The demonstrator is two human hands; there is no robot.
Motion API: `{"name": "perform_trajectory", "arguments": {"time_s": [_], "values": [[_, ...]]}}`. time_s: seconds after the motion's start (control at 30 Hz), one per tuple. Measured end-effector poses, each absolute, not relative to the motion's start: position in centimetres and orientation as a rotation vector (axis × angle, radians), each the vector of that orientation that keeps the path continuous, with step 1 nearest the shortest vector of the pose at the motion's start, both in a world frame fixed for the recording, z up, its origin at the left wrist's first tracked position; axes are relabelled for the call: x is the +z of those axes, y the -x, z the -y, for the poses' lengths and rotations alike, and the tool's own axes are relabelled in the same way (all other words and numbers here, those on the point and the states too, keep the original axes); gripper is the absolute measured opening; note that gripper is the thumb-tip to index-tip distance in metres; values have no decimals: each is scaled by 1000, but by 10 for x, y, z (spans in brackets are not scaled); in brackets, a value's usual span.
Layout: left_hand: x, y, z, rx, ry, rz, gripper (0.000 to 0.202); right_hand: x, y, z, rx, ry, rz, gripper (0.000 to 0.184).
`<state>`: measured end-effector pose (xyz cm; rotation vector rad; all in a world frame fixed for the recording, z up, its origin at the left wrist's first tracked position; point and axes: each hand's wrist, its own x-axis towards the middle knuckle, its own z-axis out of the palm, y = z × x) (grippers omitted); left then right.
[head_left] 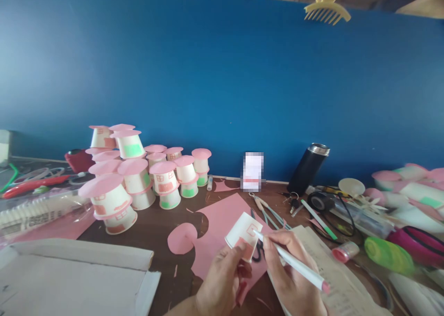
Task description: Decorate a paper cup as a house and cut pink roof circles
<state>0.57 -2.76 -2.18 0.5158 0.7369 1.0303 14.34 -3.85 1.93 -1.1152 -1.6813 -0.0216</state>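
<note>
A white paper cup [238, 229] is tilted in my left hand [225, 272], whose fingers wrap round its lower end. On the cup's side are a pink-red filled patch and a window outline. My right hand [294, 269] grips a white marker [301, 267] with a pink end, and its tip meets the cup at the window outline. Beneath them lies a cut sheet of pink paper [215, 230], with dark-handled scissors [256, 253] partly hidden behind the cup. A pink paper disc [180, 238] rests left of my left hand.
Stacked cups with pink disc tops [135, 170] stand at left, behind a white cardboard box [69, 279]. A black bottle [308, 168], a compass-like tool [265, 207], a green-ended marker [319, 219] and a green case [388, 256] are at right. A blue wall [222, 75] rises behind.
</note>
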Motion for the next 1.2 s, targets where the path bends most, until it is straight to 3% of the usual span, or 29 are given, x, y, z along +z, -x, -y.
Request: {"name": "perform_trajectory", "arguments": {"time_s": [1.2], "values": [[-18,-4,29,1041,-614,-730,55,17,-144,38,38,1108,1689,3]]}}
